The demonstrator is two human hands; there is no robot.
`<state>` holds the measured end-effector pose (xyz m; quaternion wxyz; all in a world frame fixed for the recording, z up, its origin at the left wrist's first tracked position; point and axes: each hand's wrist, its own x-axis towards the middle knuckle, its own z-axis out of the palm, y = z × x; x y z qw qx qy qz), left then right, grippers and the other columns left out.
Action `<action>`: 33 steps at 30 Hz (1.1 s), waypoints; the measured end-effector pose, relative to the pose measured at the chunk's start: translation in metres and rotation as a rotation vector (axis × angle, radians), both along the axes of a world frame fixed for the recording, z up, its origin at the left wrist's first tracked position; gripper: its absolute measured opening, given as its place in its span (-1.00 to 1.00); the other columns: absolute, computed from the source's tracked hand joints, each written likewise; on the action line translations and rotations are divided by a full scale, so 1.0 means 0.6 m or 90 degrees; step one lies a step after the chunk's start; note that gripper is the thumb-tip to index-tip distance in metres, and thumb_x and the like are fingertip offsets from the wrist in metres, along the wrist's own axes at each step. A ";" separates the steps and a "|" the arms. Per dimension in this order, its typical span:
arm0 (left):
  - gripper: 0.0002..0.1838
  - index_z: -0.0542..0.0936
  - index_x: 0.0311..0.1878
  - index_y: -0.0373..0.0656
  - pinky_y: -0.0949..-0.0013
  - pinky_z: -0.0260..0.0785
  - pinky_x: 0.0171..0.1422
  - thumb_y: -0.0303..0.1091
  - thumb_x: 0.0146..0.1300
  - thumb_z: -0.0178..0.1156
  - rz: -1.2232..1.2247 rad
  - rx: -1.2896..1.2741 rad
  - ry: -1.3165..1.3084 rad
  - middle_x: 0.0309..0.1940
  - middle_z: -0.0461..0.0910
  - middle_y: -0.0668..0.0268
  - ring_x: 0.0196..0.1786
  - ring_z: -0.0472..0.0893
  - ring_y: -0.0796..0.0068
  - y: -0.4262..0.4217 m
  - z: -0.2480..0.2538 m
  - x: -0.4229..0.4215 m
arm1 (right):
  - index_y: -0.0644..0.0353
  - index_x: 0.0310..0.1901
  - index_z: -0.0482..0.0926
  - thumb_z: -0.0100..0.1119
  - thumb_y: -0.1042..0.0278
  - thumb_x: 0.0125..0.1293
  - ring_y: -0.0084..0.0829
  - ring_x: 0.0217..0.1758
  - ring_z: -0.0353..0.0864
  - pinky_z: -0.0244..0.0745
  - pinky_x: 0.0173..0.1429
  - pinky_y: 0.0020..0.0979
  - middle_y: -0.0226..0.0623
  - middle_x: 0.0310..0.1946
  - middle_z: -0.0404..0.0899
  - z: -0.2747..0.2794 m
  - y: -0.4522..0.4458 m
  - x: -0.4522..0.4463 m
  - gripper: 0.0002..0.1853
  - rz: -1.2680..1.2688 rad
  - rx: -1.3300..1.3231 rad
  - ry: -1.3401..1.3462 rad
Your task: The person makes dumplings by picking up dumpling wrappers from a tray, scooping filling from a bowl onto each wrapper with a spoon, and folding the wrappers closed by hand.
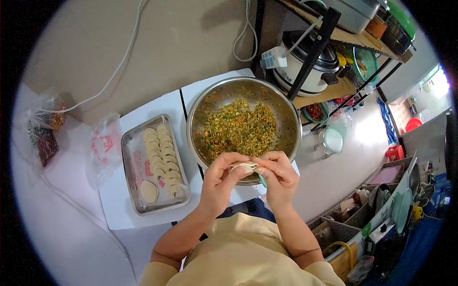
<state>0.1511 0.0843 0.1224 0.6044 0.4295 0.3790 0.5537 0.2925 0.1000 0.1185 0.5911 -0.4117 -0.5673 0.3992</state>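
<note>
Between my two hands, over the near rim of a large steel bowl (194,125), is a folded dumpling (244,167). My left hand (222,177) pinches its left side, and my right hand (276,175) pinches the right side. A green handle-like piece (262,180) shows by my right fingers; what it belongs to is hidden. Chopped vegetable filling (241,128) in yellow, green and orange lies in the bowl. Left of the bowl, a metal tray (138,206) holds rows of folded dumplings (160,152) and one flat round wrapper (149,191) near its front.
The white table (112,217) carries bowl and tray. A crumpled plastic bag (102,152) lies left of the tray. At the right back stands a shelf with a rice cooker (305,66) and a green basket (366,66). Boxes and dishes (377,200) fill the lower right.
</note>
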 end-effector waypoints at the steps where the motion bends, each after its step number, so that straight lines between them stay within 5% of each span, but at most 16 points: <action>1: -0.84 0.40 -0.05 -0.27 0.33 0.43 0.18 -0.50 0.34 0.00 0.007 0.005 -0.021 -0.04 0.51 0.13 0.02 0.53 0.40 -0.001 -0.001 0.002 | 0.34 -0.33 0.62 0.23 0.62 0.07 -0.43 -0.27 0.49 0.38 -0.20 -0.47 -0.25 -0.32 0.54 -0.004 0.001 0.001 -0.90 -0.001 -0.001 0.000; 33: -0.90 0.42 -0.15 -0.27 0.48 0.46 -0.01 -0.51 0.31 0.09 0.030 -0.021 -0.037 -0.20 0.53 0.26 -0.12 0.54 0.57 0.000 -0.006 0.013 | 0.22 -0.38 0.65 0.27 0.50 0.03 -0.30 -0.28 0.47 0.35 -0.16 -0.37 -0.27 -0.39 0.55 0.000 0.012 0.000 -0.92 -0.040 0.100 -0.138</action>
